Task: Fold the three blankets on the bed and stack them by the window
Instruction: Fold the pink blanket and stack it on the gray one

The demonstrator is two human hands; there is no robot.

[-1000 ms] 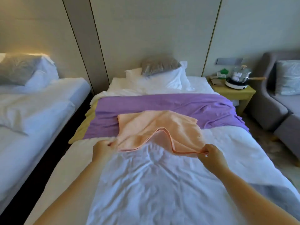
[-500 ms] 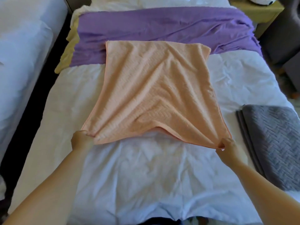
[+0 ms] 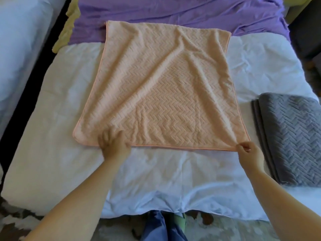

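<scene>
Peach blanket now lies spread flat on the bed. Left hand has released its corner, grip apart, pressing the near edge; right hand grip still pinches the near-right corner. Looks ready for the next fold.

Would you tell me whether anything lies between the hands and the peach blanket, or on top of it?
Nothing visible does. The left hand rests on the peach blanket near its front edge, the right hand pinches its front right corner, and nothing lies on it. The folded grey blanket lies apart.
</scene>
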